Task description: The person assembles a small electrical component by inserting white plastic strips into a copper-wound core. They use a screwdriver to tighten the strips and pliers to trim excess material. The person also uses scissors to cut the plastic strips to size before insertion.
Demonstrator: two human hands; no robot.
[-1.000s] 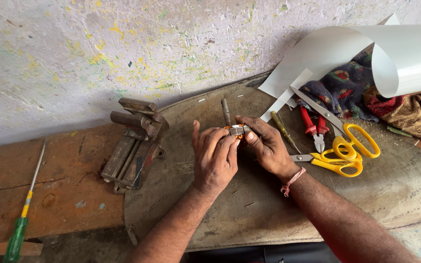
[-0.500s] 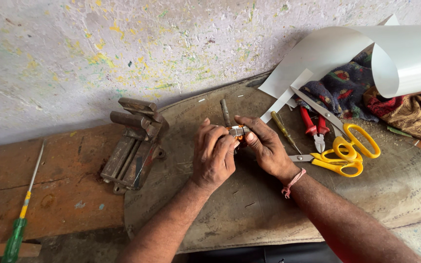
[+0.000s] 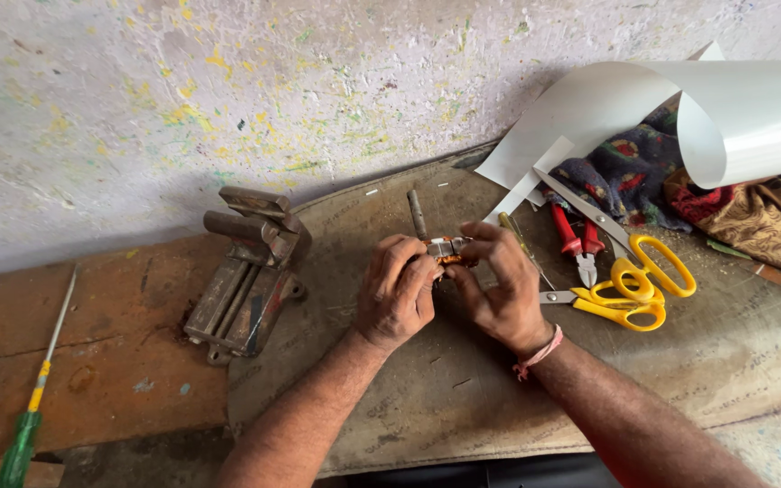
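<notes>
Both hands pinch one small metal part (image 3: 447,248) w/ orange windings, held just above the desk (image 3: 463,407). Left hand (image 3: 397,289) grips its 9 o'clock end, right hand (image 3: 499,285) its 3 o'clock end, so the long axis runs 9-to-3 betw. my fingertips. Neither hand is nearer. Yellow scissors (image 3: 630,289) lie at 3 o'clock, vise (image 3: 246,271) at 9.

left hand (image 3: 397,291): fingers now curled tighter over the small metal-and-orange part (image 3: 447,249), flatter a second ago | right hand (image 3: 499,287): thumb shifted slightly along the part | part: scarcely moved, sits a touch lower between the hands
</notes>
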